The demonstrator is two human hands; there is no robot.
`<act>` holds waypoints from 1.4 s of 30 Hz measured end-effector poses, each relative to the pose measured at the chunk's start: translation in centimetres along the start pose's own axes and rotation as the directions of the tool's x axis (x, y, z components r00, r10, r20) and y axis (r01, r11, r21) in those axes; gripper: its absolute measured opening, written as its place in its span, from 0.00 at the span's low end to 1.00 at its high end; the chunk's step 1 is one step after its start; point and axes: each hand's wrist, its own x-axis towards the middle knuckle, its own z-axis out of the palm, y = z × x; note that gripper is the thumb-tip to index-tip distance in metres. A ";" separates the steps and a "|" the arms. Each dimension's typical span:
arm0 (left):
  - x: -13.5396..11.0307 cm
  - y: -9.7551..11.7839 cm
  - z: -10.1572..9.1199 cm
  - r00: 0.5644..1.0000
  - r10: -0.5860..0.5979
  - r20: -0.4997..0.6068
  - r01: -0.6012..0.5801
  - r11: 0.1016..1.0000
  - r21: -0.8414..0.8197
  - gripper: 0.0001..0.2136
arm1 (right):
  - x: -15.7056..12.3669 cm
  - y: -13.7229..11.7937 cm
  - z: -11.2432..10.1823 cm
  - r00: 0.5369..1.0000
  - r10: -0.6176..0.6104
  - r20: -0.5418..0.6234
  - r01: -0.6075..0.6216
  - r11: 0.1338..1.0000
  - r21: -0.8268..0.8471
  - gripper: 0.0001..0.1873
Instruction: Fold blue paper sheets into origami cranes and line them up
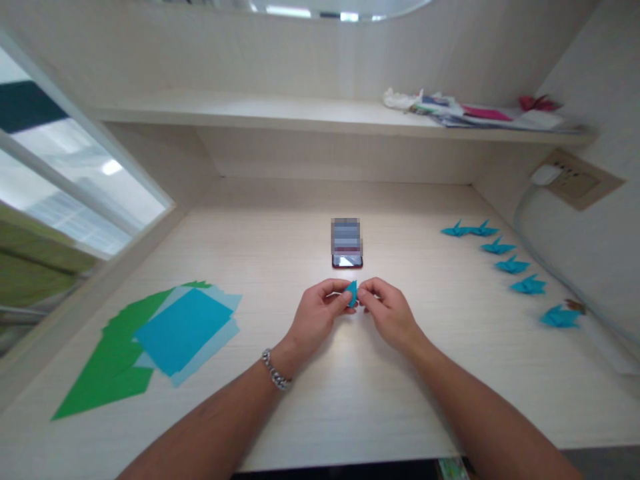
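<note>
The left hand pinches a small folded piece of blue paper between thumb and fingers, just above the bench and near its middle. The right hand meets it from the other side, thumb and fingers drawn narrow at the paper's edge; whether they actually grip it I cannot tell. One hand probably steadies while the other works — a piece this small leaves room for fingertips only.

Just beyond lies a phone, squarely in front of the person, perhaps so that its screen can be seen without reaching. On the left, blue sheets overlap green sheets, seemingly set aside within reach yet clear of the forearms. Six blue paper cranes sit along the right side in a slanting line — likely there to keep their folds from being knocked.
</note>
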 end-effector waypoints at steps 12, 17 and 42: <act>0.3 -0.1 -0.4 0.999 -0.011 -0.036 0.012 1.000 0.021 0.10 | 0.8 -0.1 -0.4 0.968 0.210 0.136 -0.244 0.910 0.335 0.13; 0.2 0.3 -0.3 0.999 0.028 -0.021 -0.024 0.984 0.179 0.08 | 0.7 0.1 -0.1 0.975 0.200 0.100 -0.222 0.919 0.326 0.14; 0.3 0.1 -0.4 0.978 0.130 -0.162 -0.107 0.983 0.147 0.09 | 0.5 1.1 0.3 0.990 0.019 -0.139 -0.018 1.000 0.013 0.08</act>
